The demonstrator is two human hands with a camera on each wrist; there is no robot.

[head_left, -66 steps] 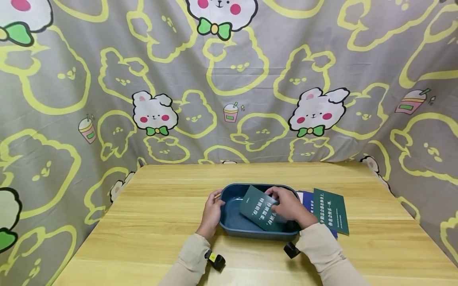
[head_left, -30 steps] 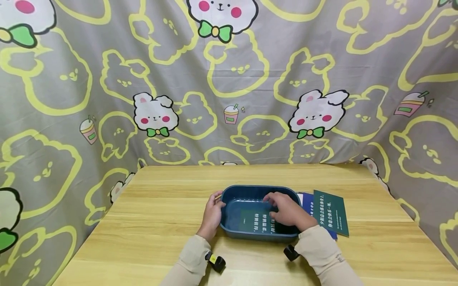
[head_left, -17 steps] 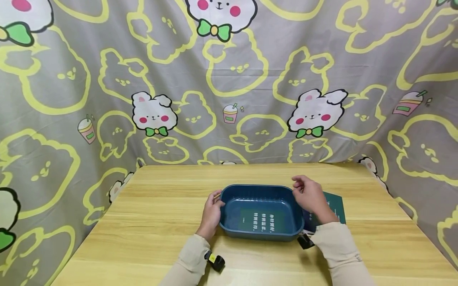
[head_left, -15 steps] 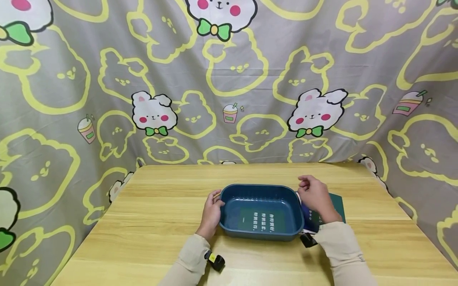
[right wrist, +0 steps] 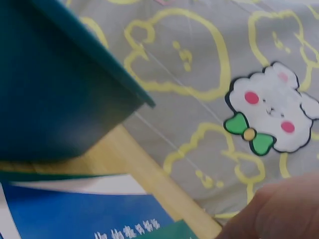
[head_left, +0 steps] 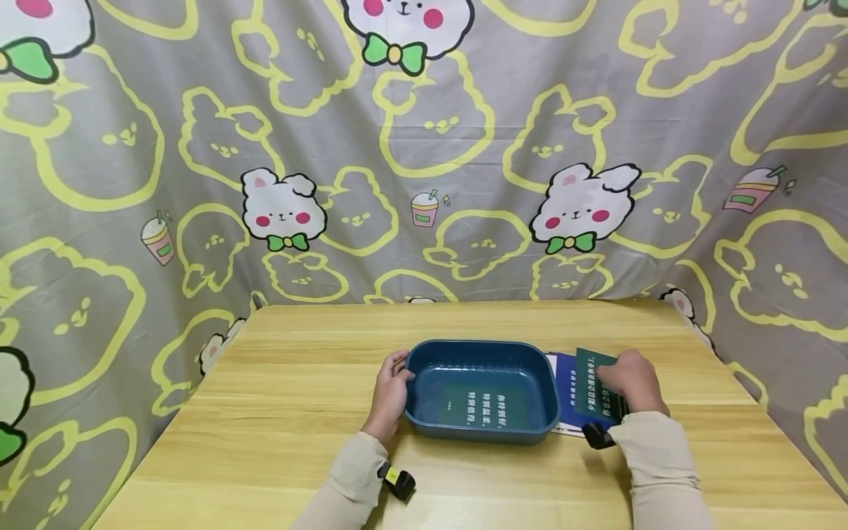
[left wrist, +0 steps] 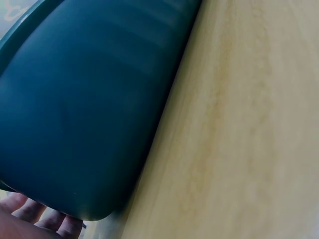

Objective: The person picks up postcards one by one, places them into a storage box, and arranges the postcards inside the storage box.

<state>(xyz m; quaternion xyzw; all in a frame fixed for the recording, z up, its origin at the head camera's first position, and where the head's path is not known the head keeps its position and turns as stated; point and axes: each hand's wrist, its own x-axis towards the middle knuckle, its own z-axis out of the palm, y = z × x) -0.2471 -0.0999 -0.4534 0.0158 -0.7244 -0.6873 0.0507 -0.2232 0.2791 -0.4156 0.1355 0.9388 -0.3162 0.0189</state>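
Observation:
In the head view, a dark blue-green plastic basin [head_left: 424, 419] stands on the table. My left hand [head_left: 389, 394] holds its left end, thumb at the rim and fingers along the outer wall; several fingers [left wrist: 52, 219] show low in the left wrist view. A dark green card [head_left: 486, 412] with white writing lies flat inside. Right of the basin, a second green card [head_left: 589, 386] overlaps a blue card [head_left: 567, 390]. My right hand [head_left: 634, 379] grips this green card by its right part, thumb on its face; the other fingertips are hidden.
White edges of a further card or sheet [head_left: 570, 429] show under the blue card, beside the basin. The wooden table [head_left: 265, 412] ends at a patterned curtain [head_left: 358, 147] behind and at both sides. Black wrist cameras [head_left: 403, 486] hang by both sleeves.
The right hand lets go of a green card, which drops flat into the basin. It then moves right, out of the basin and onto the other green card. My left hand stays at the basin.

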